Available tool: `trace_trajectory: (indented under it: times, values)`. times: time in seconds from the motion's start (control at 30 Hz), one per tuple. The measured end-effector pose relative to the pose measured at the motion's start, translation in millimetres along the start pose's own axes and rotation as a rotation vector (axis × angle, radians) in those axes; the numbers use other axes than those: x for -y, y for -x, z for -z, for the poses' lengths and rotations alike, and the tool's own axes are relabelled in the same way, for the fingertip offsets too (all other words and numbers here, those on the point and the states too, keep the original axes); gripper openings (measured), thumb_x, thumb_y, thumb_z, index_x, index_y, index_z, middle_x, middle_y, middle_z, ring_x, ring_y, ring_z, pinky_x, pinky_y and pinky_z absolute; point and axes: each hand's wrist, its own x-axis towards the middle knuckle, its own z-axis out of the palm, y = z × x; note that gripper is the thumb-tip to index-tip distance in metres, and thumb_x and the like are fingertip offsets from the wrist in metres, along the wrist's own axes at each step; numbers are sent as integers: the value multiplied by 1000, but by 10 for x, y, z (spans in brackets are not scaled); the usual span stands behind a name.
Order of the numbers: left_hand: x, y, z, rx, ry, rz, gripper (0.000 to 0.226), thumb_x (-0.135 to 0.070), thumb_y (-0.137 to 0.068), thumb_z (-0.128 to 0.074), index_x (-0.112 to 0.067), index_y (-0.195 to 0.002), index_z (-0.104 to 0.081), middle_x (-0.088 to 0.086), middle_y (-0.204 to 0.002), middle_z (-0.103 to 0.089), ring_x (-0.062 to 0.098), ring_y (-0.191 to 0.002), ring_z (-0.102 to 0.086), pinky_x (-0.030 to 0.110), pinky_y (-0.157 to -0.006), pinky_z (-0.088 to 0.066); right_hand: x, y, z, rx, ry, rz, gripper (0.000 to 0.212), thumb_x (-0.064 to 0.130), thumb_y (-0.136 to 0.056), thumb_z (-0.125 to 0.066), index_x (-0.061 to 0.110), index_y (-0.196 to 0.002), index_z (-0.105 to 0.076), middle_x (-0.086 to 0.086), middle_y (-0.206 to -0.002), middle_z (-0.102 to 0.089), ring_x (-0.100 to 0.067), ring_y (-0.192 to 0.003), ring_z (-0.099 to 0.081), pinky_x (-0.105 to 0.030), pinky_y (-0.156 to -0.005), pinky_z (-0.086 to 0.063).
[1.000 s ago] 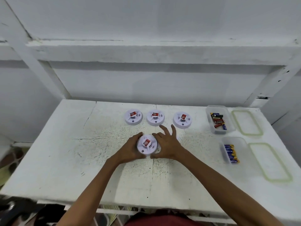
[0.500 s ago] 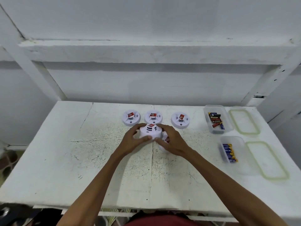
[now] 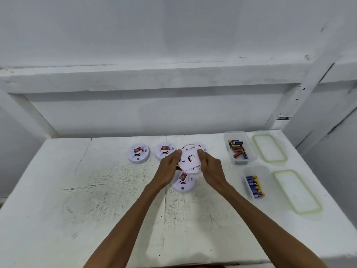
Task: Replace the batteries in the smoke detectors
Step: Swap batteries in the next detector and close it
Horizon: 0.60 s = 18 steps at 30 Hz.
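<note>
Grasping one white smoke detector (image 3: 190, 158) from both sides: left grip (image 3: 170, 167) curled round its left rim, right grip (image 3: 209, 168) curled round its right rim, thumbs up near the top edge. Held clear of the tabletop (image 3: 77, 200), tilted, flat underside toward the camera, with a small dark-and-yellow mark near the middle.

Half a second ago: carried top face up, red block showing, lower in the view. Now turned over and raised, covering most of the rear right detector (image 3: 201, 146), of which only a white edge and a bit of red show. A second ago: both grips closed round a detector down at the tabletop.

Directly below the held unit, on the tabletop: a second detector (image 3: 183, 183), top up, red block on it. Mostly hidden under the right grip half a second ago, now in plain sight between the two wrists.

In the back row, as before: rear left detector (image 3: 138, 153) and rear middle detector (image 3: 164, 150), both top up, well apart from each other.

To the right, as before: far container (image 3: 228, 146) with mixed batteries (image 3: 238, 149), near container (image 3: 266, 175) with blue batteries (image 3: 254, 186), and beside each, on its right, far lid (image 3: 258, 151) and near lid (image 3: 280, 188), lying flat.
</note>
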Motion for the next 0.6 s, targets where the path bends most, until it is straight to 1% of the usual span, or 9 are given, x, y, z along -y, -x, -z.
trace_trajectory:
  times: [0.07,0.13,0.23,0.33,0.4,0.43,0.5,0.57,0.6]
  values:
    - [-86,-14,-114,-25,71,38,29,-39,-108,-42,-29,-115,-68,-1,-121,-73,5,-108,-68,27,-93,-56,-6,38,67,-9,-45,-36,62,60,-98,-34,12,-62,-49,-11,-54,-55,-10,-46,-43,-29,-47,-33]
    - [-202,-12,-338,-28,242,89,33,-42,-107,-38,-28,-115,-67,-5,-116,-73,3,-105,-69,22,-86,-56,-22,64,227,14,-86,-56,67,60,-99,-32,7,-63,-52,-11,-54,-58,-9,-47,-50,-26,-47,-37]
    - [-298,-6,-628,-51,505,164,55,-59,-94,-36,-23,-122,-67,2,-121,-74,17,-115,-69,30,-91,-58,0,70,407,47,-118,-83,60,53,-103,-31,16,-64,-58,-1,-54,-62,-4,-48,-57,-17,-50,-44]
    - [-351,-11,-818,-97,689,171,63,-57,-100,-33,-11,-128,-66,16,-127,-71,28,-118,-67,40,-97,-56,13,59,513,120,-142,-114,63,54,-104,-29,15,-67,-62,-2,-55,-64,-5,-48,-58,-18,-50,-44]
    - [-389,-28,-886,-107,816,200,63,-55,-104,-31,-7,-127,-66,20,-126,-70,33,-115,-67,43,-94,-57,25,59,548,163,-158,-136,62,52,-105,-29,14,-70,-63,-3,-57,-65,-6,-48,-57,-20,-50,-45]
    - [-407,-40,-912,-112,873,213,61,-54,-104,-33,-7,-126,-65,21,-126,-69,36,-115,-66,44,-90,-59,37,63,563,171,-172,-152,59,50,-105,-29,14,-74,-64,-3,-58,-65,-7,-50,-58,-20,-51,-45]
    - [-403,-101,-923,-128,963,216,47,-47,-103,-42,-11,-128,-59,23,-128,-65,42,-114,-61,44,-79,-60,46,50,574,174,-202,-175,49,47,-106,-31,12,-92,-62,-3,-62,-67,-7,-51,-58,-20,-50,-45]
    - [-378,-167,-904,-121,1048,220,37,-41,-104,-45,-18,-130,-58,24,-128,-63,42,-110,-61,43,-71,-60,38,37,561,192,-183,-186,40,45,-105,-34,11,-113,-52,-5,-66,-69,-8,-50,-58,-22,-49,-47]
    - [-343,-203,-889,-101,1084,241,38,-42,-106,-42,-17,-127,-61,24,-128,-63,42,-110,-61,44,-72,-60,34,28,543,194,-158,-191,38,44,-104,-37,12,-121,-45,-4,-68,-70,-8,-52,-60,-23,-50,-48]
